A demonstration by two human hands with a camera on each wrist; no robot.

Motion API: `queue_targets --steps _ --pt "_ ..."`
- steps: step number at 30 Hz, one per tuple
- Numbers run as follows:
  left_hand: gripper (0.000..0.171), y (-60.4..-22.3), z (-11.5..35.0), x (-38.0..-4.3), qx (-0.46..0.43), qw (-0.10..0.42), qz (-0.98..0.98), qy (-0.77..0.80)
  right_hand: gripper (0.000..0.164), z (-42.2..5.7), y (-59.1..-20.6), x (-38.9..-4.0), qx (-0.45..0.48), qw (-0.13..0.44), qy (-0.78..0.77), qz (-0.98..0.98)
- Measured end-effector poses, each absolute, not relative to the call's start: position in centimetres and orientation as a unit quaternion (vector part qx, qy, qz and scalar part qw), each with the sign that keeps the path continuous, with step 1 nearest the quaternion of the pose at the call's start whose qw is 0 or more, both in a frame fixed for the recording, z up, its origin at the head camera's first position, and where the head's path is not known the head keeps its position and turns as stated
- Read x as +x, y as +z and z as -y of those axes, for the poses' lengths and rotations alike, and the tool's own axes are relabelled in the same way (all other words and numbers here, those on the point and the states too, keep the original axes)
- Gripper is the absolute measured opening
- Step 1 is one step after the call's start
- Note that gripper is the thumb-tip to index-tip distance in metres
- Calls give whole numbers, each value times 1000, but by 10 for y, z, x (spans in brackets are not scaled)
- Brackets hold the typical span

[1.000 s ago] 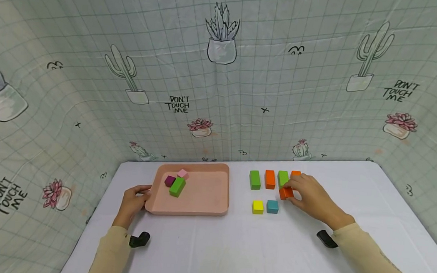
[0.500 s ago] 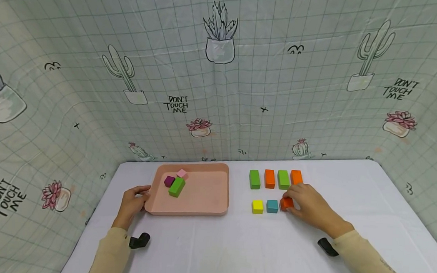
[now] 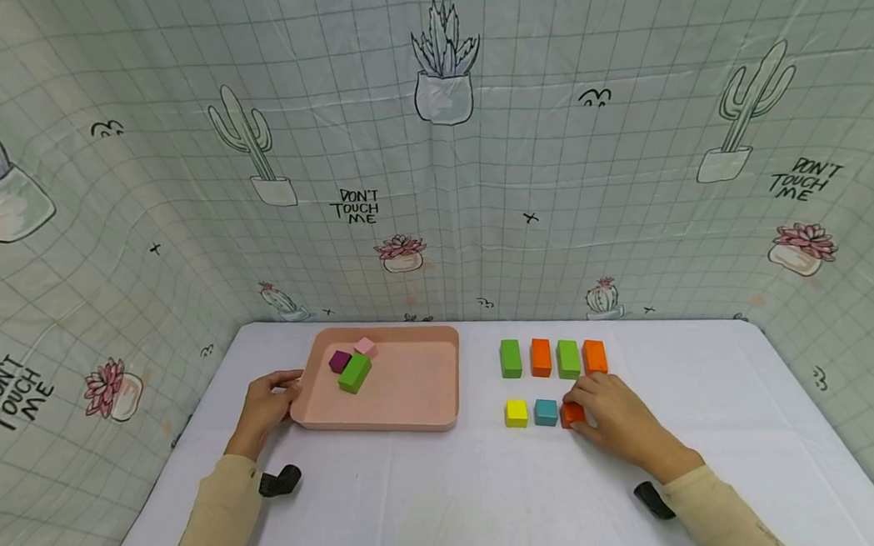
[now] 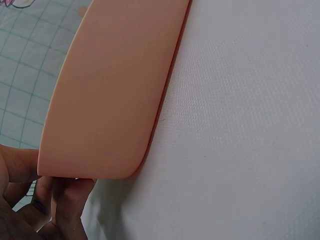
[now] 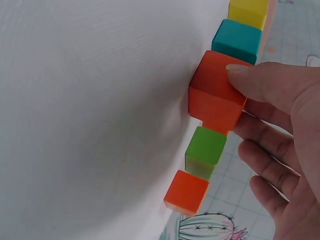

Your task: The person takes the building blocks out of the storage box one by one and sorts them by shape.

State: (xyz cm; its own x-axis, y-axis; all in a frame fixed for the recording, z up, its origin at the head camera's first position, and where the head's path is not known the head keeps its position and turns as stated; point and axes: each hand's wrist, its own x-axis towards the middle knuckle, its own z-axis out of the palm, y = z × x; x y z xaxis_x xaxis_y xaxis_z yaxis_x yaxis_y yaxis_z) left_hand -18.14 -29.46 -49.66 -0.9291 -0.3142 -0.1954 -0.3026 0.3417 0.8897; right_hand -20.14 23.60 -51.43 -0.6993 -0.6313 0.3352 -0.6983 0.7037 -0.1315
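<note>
My right hand [image 3: 618, 419] pinches a red-orange cube [image 3: 570, 415] between thumb and fingers, low over the white table, at the right end of a short row with a yellow cube [image 3: 516, 413] and a teal cube [image 3: 545, 412]. In the right wrist view the thumb lies on one face of the cube [image 5: 215, 92]. My left hand [image 3: 263, 406] grips the left edge of a pink tray [image 3: 411, 384]; its bent fingers meet the tray's end [image 4: 95, 115] in the left wrist view. Inside the tray lie a green block [image 3: 355, 372], a purple cube [image 3: 339, 361] and a pink cube [image 3: 366, 347].
Behind the cubes stands a row of longer blocks: green [image 3: 510, 358], orange [image 3: 540, 358], green [image 3: 568, 359] and orange [image 3: 595, 357]. A cloth printed with cacti [image 3: 443, 98] hangs along the table's back. Black wrist devices [image 3: 280, 480] show beside both sleeves.
My right hand has brought the red-orange cube toward the front, from close to the rear blocks to the row beside the teal cube. The left hand and tray stay put.
</note>
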Motion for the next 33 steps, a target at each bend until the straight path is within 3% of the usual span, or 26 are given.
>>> queue_targets --steps 15,33 --pt "36 -499 295 -183 202 4 817 -540 33 -213 -489 -208 362 156 159 905" --pt "34 -501 295 -184 196 18 815 -545 38 -114 -481 -224 403 153 134 892"
